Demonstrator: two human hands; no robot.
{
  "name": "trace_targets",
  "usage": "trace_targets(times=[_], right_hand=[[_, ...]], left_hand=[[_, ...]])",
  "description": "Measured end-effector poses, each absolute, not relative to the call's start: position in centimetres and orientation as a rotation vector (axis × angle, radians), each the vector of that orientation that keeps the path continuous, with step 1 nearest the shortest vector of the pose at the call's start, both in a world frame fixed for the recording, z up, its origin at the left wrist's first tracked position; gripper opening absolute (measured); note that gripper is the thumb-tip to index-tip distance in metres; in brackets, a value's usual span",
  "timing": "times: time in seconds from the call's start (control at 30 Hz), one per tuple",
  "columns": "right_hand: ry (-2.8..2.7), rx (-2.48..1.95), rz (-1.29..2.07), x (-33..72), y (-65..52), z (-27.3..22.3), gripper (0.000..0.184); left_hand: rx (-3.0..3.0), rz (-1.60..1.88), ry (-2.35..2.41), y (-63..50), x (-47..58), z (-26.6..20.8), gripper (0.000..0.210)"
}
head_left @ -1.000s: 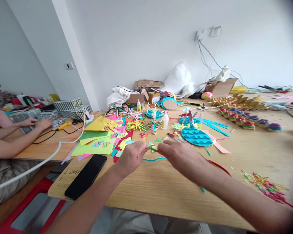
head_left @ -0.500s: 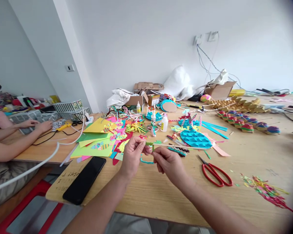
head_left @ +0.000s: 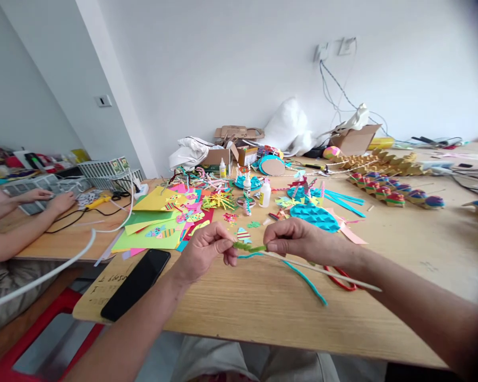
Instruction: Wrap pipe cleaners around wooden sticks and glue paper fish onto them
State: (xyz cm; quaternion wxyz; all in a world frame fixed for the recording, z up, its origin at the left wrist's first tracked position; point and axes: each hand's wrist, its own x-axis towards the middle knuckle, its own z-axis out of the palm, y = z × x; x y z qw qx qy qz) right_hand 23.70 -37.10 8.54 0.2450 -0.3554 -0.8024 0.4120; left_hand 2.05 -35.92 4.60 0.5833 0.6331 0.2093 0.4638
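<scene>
A short green pipe cleaner [head_left: 245, 246], coiled at its left part, stretches between my two hands. My left hand [head_left: 210, 246] pinches its coiled end between thumb and fingers. On the other side, my right hand [head_left: 289, 237] grips its straighter end. A thin pale wooden stick [head_left: 322, 269] slants down to the right under my right hand and forearm; its left end is hidden near the fingers. Behind my hands on the table lies a turquoise pipe cleaner [head_left: 307, 281]. A striped paper fish [head_left: 244, 235] sits just beyond the green piece.
Red-handled scissors [head_left: 344, 284] are partly covered by my right forearm. A black phone [head_left: 137, 284] lies at the left front edge. Coloured paper sheets [head_left: 143, 233], glue bottles [head_left: 265, 193] and a blue egg-carton piece [head_left: 314, 218] stand farther back. A co-worker's hands [head_left: 50, 201] are at left.
My right hand has turned over and moved slightly right and up. The stick now slants down to the right. More of the green pipe cleaner shows, and the turquoise one is uncovered.
</scene>
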Motion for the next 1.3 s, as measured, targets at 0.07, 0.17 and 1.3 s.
trace_targets(times=[0.07,0.17,1.3], right_hand=[[-1.901,-0.891,1.222,23.0,-37.0,6.9,0.023],[-1.550,-0.834,1.191,20.8,-37.0,4.1,0.023],[-1.234,-0.807,0.902,18.5,-35.4,2.5,0.010]], left_hand=[[1.242,1.194,0.439,-36.0,2.9,4.3,0.014],[0.981,1.336,0.453,-35.8,4.4,3.7,0.015],[2.212,0.729,0.944,-34.7,3.4,6.6,0.022]])
